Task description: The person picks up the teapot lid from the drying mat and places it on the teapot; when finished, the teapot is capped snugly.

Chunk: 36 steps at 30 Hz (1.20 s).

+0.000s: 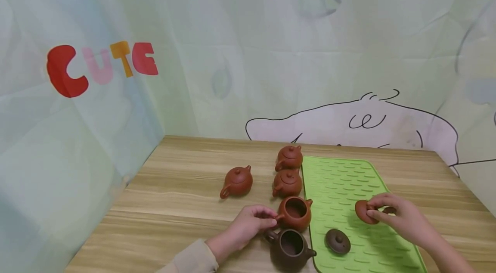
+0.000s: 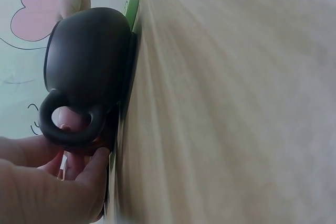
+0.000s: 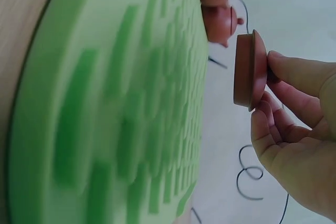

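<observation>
My right hand [image 1: 401, 217] pinches the knob of a reddish-brown teapot lid [image 1: 366, 212], held above the green mat. In the right wrist view the lid [image 3: 249, 71] stands on edge in the picture, its inner rim away from the palm. With fingers and thumb, my left hand [image 1: 248, 224] pinches the handle of a lidless reddish-brown teapot [image 1: 306, 218] at the mat's left edge. Nearer to me stands a lidless dark brown teapot [image 1: 284, 260], which partly hides that handle in the left wrist view. A dark brown lid [image 1: 338, 241] lies knob up on the mat.
The ribbed green mat [image 1: 333, 187] covers the right part of the wooden table [image 1: 174, 187]. Two lidded reddish-brown teapots, one farther [image 1: 289, 156] and one nearer [image 1: 288, 181], continue the row. Another lidded teapot [image 1: 237, 181] stands to their left. A printed cloth [image 1: 232, 49] hangs behind.
</observation>
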Tool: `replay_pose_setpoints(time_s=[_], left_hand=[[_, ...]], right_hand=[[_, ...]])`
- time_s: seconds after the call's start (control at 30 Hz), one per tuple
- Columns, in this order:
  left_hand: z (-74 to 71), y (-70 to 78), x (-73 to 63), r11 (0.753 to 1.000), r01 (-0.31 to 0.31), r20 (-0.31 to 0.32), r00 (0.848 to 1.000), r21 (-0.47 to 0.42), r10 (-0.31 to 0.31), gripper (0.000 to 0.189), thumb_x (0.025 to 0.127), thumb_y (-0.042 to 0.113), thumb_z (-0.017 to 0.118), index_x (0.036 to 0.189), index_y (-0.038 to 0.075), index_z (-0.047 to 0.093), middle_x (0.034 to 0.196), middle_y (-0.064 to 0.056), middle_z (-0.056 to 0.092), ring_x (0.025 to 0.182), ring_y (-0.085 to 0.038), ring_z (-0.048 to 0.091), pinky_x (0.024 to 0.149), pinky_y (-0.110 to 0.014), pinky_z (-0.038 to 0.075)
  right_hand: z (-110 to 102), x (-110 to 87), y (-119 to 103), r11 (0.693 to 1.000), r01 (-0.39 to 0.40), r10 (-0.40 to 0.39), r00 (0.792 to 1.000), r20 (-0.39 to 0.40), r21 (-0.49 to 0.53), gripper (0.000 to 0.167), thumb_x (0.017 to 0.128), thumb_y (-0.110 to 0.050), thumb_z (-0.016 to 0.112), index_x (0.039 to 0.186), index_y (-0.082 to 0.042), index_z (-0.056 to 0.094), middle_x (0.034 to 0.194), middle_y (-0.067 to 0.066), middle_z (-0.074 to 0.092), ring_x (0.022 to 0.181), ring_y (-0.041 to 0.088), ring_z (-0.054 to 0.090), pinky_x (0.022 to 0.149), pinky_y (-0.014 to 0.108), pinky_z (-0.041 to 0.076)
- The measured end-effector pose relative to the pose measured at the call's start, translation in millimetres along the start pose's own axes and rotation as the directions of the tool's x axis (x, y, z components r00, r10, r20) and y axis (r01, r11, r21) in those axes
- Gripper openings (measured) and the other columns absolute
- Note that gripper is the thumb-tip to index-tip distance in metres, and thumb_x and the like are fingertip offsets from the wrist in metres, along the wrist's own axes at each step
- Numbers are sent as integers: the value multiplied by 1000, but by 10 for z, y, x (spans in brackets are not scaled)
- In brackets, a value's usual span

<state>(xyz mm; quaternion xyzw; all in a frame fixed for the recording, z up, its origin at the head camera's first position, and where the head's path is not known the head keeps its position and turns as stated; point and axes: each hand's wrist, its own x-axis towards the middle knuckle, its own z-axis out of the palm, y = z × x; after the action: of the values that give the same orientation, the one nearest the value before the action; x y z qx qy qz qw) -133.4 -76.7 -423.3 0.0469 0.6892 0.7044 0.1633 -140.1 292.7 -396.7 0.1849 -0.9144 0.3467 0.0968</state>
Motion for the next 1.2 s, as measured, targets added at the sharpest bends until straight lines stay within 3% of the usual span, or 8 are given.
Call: replay_pose_setpoints(time_s=[0.1,0.3,0.67,0.93,1.2], left_hand=[[3,-1,3,1000,1,-3,1000,-3,-1,24,83,-7,67,104,-16,62,86,-1,67,78,-5,60,69,-17,50],[5,-4,7,1000,0,0,1000,-2,0,24,83,-7,67,104,-16,62,86,0,66,78,-5,60,69,-17,50],[11,-5,0,999,-13,1,1000,37,13,24,83,-7,67,105,-16,62,88,0,67,79,-5,58,69,-17,49],[6,0,-2,999,-10,0,1000,33,10,23,83,-7,67,104,-16,62,91,-2,69,79,-5,60,69,-17,49],[10,5,-2,1000,-7,1,1000,7,7,22,83,-7,67,103,-16,62,89,-2,69,78,-5,61,70,-18,50]], right_hand=[[32,37,-70,999,49,-48,999,-11,17,11,82,-6,74,90,-13,72,94,-7,65,81,-5,56,64,21,52],[106,115,-188,992,118,-117,993,-25,36,15,80,-1,75,91,-11,72,93,-2,66,80,-3,56,63,20,50],[232,242,-450,981,173,-173,985,-2,90,16,81,-2,74,93,-12,73,94,-1,66,83,-1,57,66,22,52],[378,349,-611,972,166,-175,984,42,164,12,84,-7,73,94,-13,73,97,0,65,87,1,57,67,24,53],[528,457,-743,966,193,-204,978,47,171,11,83,-10,74,92,-15,73,96,-3,65,87,2,57,68,24,53]])
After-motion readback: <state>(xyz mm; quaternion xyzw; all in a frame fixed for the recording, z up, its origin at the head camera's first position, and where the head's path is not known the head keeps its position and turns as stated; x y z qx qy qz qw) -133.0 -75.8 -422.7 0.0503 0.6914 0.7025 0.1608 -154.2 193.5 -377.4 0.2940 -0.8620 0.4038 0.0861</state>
